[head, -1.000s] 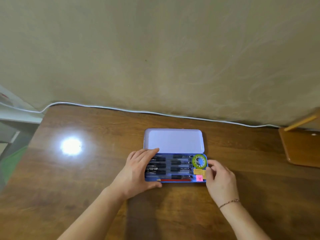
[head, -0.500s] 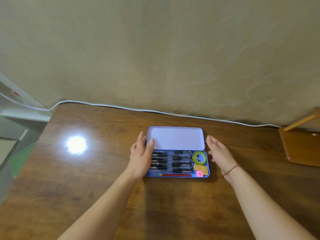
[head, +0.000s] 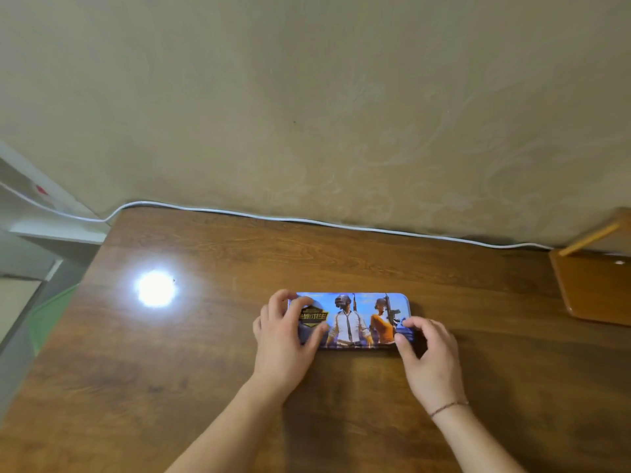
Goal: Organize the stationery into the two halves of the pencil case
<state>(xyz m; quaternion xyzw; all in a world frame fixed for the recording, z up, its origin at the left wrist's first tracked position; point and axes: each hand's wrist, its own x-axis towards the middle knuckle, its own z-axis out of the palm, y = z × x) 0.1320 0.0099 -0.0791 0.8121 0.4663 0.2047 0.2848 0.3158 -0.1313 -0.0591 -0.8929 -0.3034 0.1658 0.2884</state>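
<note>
The blue metal pencil case (head: pixel 355 319) lies closed on the wooden table (head: pixel 239 370), its lid printed with cartoon figures of soldiers. My left hand (head: pixel 286 332) grips its left end, fingers on the lid and thumb at the near edge. At the right end my right hand (head: pixel 426 353) holds the case, fingertips on the lid's corner and thumb on the near edge. The pens, pencil, tape roll and sticky notes are hidden inside.
A white cable (head: pixel 307 221) runs along the table's back edge against the beige wall. A wooden stand (head: pixel 594 285) sits at the far right. A bright light reflection (head: pixel 155 288) shines on the table's left part; the left table edge drops off.
The lid, which lay open behind the tray of stationery, has been folded down and the case is now closed. Both hands moved from the lid's sides onto the closed case's ends.
</note>
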